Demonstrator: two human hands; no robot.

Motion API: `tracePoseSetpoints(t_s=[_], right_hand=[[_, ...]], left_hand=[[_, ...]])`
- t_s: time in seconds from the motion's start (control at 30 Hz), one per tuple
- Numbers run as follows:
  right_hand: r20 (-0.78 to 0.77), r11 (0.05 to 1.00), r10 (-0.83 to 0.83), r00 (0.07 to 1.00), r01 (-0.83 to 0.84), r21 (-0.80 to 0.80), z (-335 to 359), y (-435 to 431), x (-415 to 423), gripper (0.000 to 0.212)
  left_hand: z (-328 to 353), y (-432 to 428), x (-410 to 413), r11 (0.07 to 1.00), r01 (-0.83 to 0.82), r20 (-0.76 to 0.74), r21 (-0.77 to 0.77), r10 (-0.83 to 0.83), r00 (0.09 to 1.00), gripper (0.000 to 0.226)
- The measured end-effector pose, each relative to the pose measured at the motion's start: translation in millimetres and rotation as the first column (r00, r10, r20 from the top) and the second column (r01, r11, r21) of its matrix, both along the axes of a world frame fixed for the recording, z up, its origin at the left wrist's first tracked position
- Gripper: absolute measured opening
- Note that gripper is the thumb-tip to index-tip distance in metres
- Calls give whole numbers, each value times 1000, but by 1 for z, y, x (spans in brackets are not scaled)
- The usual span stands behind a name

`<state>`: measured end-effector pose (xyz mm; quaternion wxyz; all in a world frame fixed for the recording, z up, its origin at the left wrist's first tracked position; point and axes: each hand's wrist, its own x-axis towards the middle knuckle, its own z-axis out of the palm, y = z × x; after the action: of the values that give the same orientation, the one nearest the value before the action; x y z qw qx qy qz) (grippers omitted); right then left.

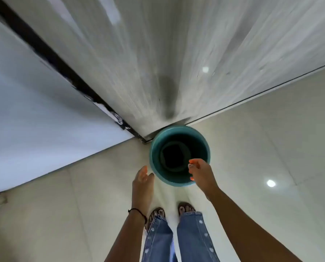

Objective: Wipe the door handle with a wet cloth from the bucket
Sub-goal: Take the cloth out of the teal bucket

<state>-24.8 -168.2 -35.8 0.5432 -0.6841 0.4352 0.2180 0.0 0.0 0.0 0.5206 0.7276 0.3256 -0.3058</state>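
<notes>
Glossy pale tile floor (252, 148) — teal bucket (205, 144) against grey door (158, 44)

Glossy pale tiled floor (262, 186) under me with ceiling-light glare spots, white wall (35, 120) left, black frame strip (50, 55) beside it.

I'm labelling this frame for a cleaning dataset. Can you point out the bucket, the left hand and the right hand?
bucket (152, 163): head view, on the teal inner wall at its left side.
left hand (141, 184): head view, middle of the hand.
right hand (201, 173): head view, middle of the hand, over the bucket's rim.
</notes>
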Motion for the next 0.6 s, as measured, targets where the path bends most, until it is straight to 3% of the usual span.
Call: tracePoseSetpoints(t_s=[0.17, 0.3, 0.37, 0.53, 0.6], right_hand=[[-77, 999, -26, 997, 24, -34, -170, -7, 39, 27], [-172, 996, 16, 985, -30, -79, -277, -6, 65, 35], [-251, 998, 7, 968, -21, -51, -308, -2, 74, 44], [-323, 995, -56, 945, 28, -92, -355, 11, 83, 74], [-338, 989, -55, 940, 4, -149, -361, 14, 83, 77]], left_hand=[[-137, -16, 29, 998, -56, 75, -11, 56, 996, 61], [-208, -16, 42, 1000, -18, 205, -15, 21, 979, 39], [-221, -15, 46, 999, -25, 238, -23, 30, 971, 28], [-234, -14, 44, 999, -35, 300, -9, 36, 953, 40], [-237, -14, 43, 1000, -24, 301, -9, 26, 953, 40]])
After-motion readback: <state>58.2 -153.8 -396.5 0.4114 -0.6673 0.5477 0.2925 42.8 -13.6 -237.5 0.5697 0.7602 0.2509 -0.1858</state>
